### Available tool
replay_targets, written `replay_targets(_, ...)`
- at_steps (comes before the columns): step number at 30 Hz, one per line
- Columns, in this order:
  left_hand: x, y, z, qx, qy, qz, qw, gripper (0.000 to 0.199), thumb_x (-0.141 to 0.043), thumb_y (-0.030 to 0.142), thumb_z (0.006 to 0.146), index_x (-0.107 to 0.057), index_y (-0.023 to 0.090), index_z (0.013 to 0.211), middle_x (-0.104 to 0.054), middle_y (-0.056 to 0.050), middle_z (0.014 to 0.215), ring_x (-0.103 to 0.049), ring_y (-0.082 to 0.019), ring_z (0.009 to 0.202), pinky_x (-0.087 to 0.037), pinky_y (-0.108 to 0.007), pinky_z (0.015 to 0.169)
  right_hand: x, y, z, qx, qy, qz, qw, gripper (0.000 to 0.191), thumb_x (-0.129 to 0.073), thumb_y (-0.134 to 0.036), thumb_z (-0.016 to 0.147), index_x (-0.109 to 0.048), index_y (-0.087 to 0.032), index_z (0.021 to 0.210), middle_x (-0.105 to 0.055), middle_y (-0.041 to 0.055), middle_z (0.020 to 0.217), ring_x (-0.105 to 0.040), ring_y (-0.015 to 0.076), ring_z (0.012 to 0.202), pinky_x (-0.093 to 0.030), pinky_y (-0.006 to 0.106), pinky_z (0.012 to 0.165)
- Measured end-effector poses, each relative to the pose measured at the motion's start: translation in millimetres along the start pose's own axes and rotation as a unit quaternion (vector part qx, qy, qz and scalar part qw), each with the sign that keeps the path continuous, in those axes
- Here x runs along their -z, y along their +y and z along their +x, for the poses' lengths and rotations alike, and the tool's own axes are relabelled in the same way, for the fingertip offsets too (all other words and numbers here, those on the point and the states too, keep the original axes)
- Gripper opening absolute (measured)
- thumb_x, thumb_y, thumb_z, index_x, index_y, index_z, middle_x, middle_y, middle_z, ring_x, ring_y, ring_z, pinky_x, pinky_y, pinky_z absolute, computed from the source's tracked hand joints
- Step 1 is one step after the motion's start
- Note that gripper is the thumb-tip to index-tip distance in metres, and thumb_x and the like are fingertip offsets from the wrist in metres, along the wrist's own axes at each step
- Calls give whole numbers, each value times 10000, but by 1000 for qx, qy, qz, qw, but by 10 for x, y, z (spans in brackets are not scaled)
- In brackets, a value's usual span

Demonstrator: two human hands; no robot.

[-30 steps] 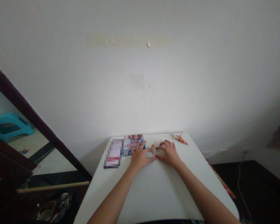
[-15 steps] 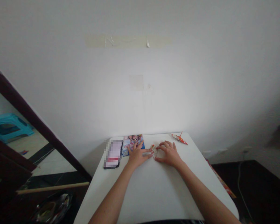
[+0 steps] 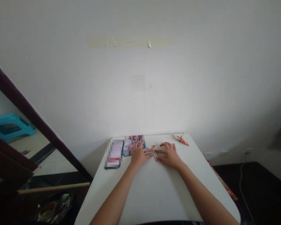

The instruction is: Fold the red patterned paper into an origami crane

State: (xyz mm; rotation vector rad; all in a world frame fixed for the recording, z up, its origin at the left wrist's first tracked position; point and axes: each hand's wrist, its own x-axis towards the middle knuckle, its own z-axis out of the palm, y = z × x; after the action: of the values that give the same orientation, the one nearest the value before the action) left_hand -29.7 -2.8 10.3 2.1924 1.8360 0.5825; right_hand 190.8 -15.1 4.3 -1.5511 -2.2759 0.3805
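A small folded piece of printed paper (image 3: 154,150), white with red marks, lies on the white table (image 3: 154,193) between my hands. My left hand (image 3: 139,153) is spread palm down, its thumb and index finger touching the paper's left side and its other fingers over a colourful printed sheet (image 3: 128,144). From the right, my right hand (image 3: 170,154) rests its fingertips on the same paper, fingers apart. Both hands press the paper rather than grip it. A folded red and white paper figure (image 3: 181,139) sits near the back right corner.
A phone (image 3: 115,153) with a blurred screen lies at the table's back left. Behind the table rises a white wall (image 3: 189,78). Left of it are a dark-framed mirror, a blue stool (image 3: 11,126) and a bag of items on the floor. A cable hangs at the right.
The fingers have shifted slightly around the small paper, which now looks narrower. My right index finger reaches further left over it. The whole view has moved a little.
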Motion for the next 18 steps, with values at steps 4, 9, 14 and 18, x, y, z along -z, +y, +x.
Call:
replay_targets(4,-1,9,-2,8,1,4,1000,235,-744,548,785,-792,443,989,-447,28,1570,-251,-403,1491,-19,-790,1139,47,14,-14,18,-21,24,999,325,-622,-607,875,-700,-495,1170,-490,42,1420,-286,325,1435,-24,696,1172)
replay_targets(9,21,23,-18,8,0,6,1000,230,-746,537,787,-793,435,987,-434,16,1582,-252,-405,1490,-6,-800,1127,85,31,-24,44,-34,47,997,244,-678,-515,863,-741,-472,1095,-468,19,1480,-229,339,1475,-16,708,1172)
replay_targets(14,36,32,-30,6,4,11,1000,226,-762,514,782,-790,436,992,-453,19,1569,-262,-422,1484,11,-829,1098,125,26,-23,65,-55,60,995,216,-706,-466,846,-767,-439,1051,-447,-2,1522,-197,345,1497,-12,697,1184)
replay_targets(18,34,31,-25,8,8,9,1000,221,-771,506,777,-791,435,985,-464,19,1564,-262,-424,1482,2,-836,1093,155,28,-21,75,-73,66,992,209,-719,-475,831,-777,-421,1025,-429,-21,1541,-174,345,1506,4,694,1187)
